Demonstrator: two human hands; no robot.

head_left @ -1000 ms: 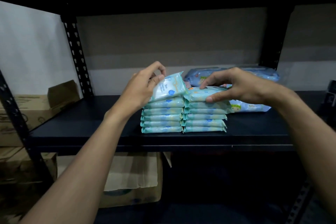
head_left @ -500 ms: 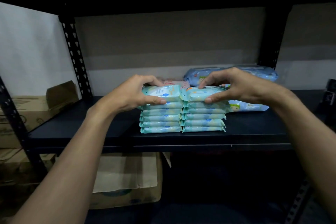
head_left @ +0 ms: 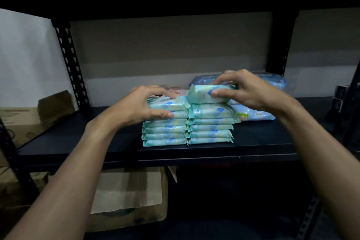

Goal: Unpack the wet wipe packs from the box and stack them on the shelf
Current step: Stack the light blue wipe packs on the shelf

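Two stacks of light green wet wipe packs stand side by side on the dark shelf [head_left: 253, 148]. My left hand [head_left: 140, 107] clasps the top packs of the left stack [head_left: 164, 132], thumb on the front, fingers over the back. My right hand [head_left: 245, 91] grips one wet wipe pack [head_left: 202, 94] and holds it slightly lifted and tilted over the right stack [head_left: 210, 128].
Larger blue wipe packages [head_left: 255, 114] lie behind and right of the stacks. A pinkish pack [head_left: 178, 91] peeks out behind the left stack. Cardboard boxes sit at the left [head_left: 29, 121] and under the shelf [head_left: 128, 197]. Black perforated uprights [head_left: 70, 64] frame the bay.
My left hand laid its tilted pack flat on the left stack and settled over it. My right hand has raised the top pack off the right stack.
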